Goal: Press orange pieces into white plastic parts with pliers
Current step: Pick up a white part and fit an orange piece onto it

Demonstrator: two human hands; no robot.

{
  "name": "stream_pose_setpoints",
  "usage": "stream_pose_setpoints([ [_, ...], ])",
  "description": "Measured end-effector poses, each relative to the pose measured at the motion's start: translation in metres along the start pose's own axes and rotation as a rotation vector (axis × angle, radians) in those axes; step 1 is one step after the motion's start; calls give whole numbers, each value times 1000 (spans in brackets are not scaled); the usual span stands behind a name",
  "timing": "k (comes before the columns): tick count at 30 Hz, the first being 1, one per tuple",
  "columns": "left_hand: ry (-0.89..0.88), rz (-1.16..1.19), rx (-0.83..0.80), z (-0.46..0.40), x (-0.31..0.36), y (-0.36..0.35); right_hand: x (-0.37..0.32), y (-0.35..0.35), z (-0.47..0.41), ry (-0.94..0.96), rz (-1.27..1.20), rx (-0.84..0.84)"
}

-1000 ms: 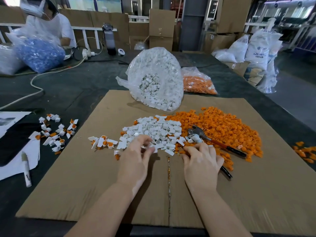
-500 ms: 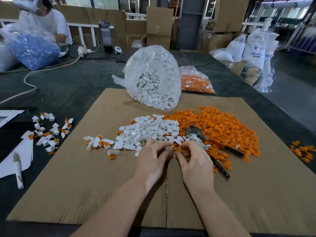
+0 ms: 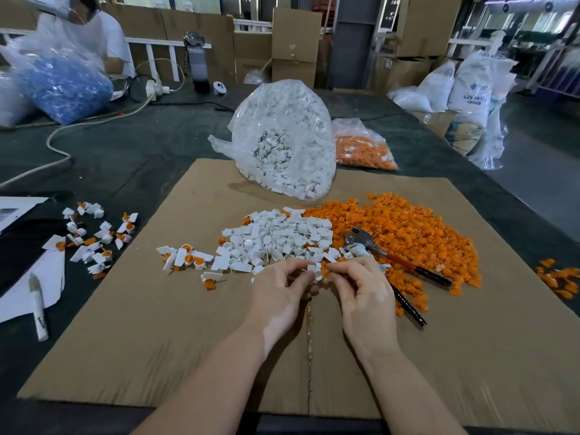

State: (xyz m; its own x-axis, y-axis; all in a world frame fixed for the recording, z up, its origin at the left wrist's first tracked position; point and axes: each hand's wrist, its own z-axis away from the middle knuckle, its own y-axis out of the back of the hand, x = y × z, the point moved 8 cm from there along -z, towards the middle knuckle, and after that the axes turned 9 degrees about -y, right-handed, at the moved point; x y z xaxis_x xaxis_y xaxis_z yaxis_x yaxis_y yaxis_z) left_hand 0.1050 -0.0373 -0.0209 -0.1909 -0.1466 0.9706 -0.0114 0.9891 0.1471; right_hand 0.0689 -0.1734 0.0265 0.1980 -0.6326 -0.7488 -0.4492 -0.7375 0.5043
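Look to your far right, past the table: the tall white woven plastic sack [image 3: 474, 86] carries dark blue print under a small blue logo. You can read "ABS RESIN", with the last letter partly lost in a fold, and a smaller line beneath beginning "ABS". No other writing around you is legible.

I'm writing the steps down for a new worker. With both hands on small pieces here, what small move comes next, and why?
Probably seat the orange piece in the small white plastic part: the left hand and right hand pinch them together, while the red-and-black-handled pliers lie untouched beside the right hand.
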Motion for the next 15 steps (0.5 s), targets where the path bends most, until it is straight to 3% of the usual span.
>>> stream_pose_setpoints([
  [5,-17,11,2,0,3,0,6,-6,2,-64,-31,-70],
  [15,-42,21,-47,3,6,-3,-10,-5,6,110,127,-1],
])
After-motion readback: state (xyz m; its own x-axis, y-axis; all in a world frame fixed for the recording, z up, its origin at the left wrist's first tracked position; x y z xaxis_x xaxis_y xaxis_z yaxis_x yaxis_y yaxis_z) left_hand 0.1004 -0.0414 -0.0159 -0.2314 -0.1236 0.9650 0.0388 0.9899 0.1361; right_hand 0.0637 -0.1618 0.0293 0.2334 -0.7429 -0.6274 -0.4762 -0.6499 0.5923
